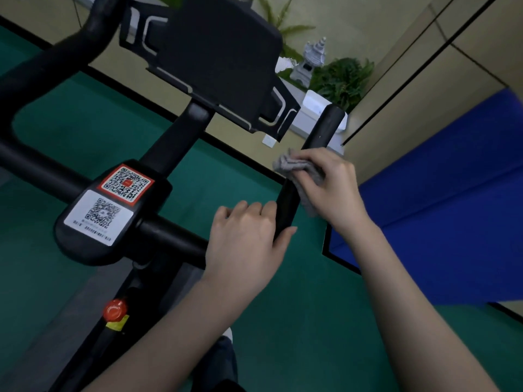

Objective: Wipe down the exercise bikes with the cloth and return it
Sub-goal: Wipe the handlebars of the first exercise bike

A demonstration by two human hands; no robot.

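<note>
Right of centre, my right hand (331,188) clamps the grey cloth (294,165) against the black bar (322,128), fingers curled over it. Just below, my left hand (246,244) grips the same bar, apparently wrapped round it, though its fingertips are hidden.
</note>
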